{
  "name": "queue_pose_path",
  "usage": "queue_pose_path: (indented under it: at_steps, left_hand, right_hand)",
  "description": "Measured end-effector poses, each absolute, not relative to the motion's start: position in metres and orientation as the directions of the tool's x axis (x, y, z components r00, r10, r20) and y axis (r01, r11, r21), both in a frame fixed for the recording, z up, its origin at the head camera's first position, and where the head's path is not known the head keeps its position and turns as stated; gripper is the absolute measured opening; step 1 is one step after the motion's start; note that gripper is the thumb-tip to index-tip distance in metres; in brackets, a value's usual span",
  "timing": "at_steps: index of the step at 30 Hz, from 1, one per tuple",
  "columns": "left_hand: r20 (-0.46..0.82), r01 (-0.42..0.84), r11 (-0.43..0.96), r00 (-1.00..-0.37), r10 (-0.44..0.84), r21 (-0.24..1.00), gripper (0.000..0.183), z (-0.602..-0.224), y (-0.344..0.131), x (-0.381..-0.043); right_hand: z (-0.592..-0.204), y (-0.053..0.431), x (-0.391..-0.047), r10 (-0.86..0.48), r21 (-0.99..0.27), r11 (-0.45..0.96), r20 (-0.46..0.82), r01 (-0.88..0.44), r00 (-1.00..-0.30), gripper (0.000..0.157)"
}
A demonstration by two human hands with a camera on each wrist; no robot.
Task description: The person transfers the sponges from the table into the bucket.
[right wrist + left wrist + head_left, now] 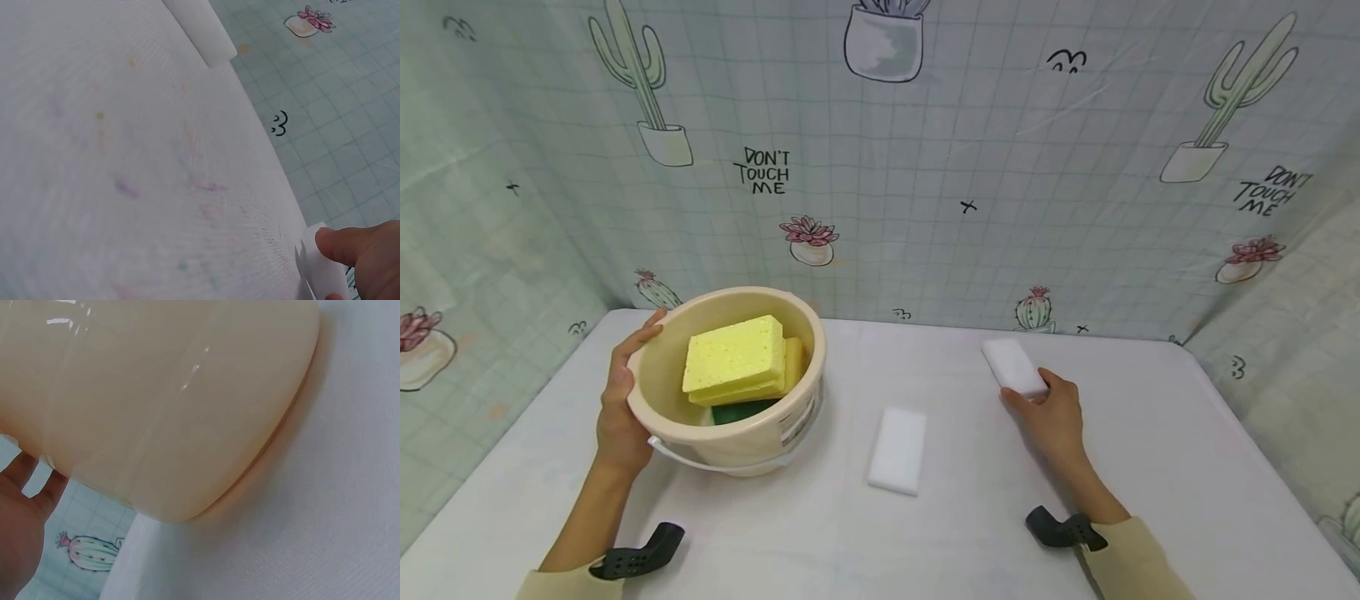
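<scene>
A cream bucket (722,433) stands at the left, its mouth toward me and its white handle (722,467) hanging over the front. Inside it lie yellow sponges (735,357) and something dark green (741,412). My left hand (622,408) holds the bucket by its left side, fingers along the outside near the rim; in the left wrist view fingers (51,494) touch its wall. At the right, my right hand (1054,417) pinches the near end of a white sponge block (1011,365) between thumb and fingers. Another white sponge block (898,450) lies mid-table.
The white-covered table (955,533) runs back to a hanging cloth (925,167) printed with cacti, with more cloth on both sides. A black wrist strap mount (638,554) sits on the left forearm and a similar black mount (1063,529) on the right.
</scene>
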State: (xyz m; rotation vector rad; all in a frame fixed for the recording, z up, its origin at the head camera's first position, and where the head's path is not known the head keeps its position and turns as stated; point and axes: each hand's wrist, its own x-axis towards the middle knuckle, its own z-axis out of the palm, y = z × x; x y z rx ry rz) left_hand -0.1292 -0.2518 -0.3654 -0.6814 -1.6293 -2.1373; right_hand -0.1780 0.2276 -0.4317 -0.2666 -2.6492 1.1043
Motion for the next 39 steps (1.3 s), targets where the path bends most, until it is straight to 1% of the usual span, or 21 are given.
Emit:
queue_pose_path:
  at_steps: [4,10,16,25,35,39]
  left_hand:
    - [0.574,0.554,-0.269,-0.819,-0.005,0.788,0.047,-0.366,-0.253,-0.129]
    - [0.565,0.551,-0.236,-0.825,-0.014,0.800,0.049,-0.366,-0.254,-0.129]
    - [0.576,0.563,-0.230,-0.817,-0.011,0.794,0.048,-0.367,-0.255,-0.129]
    - [0.576,0.565,-0.212,-0.817,-0.012,0.797,0.048,-0.368,-0.255,-0.129]
    - [0.583,0.570,-0.223,-0.813,-0.012,0.790,0.048,-0.369,-0.256,-0.130]
    - [0.578,0.566,-0.230,-0.816,-0.017,0.792,0.048,-0.369,-0.255,-0.130]
  right_hand:
    - [-0.430,0.227,-0.178,0.272,-0.729,0.680,0.155,0.076,-0.950,0.073]
    - [-0.430,0.228,-0.175,0.284,-0.751,0.656,0.151,0.077,-0.947,0.070]
    - [-0.426,0.229,-0.172,0.274,-0.751,0.655,0.137,0.080,-0.952,0.067]
    - [-0.418,0.228,-0.171,0.248,-0.775,0.625,0.084,0.093,-0.965,0.072]
    - [-0.413,0.227,-0.171,0.193,-0.794,0.607,0.110,0.030,-0.975,0.074]
    - [-0.408,0.226,-0.170,0.178,-0.806,0.592,0.099,0.026,-0.979,0.076]
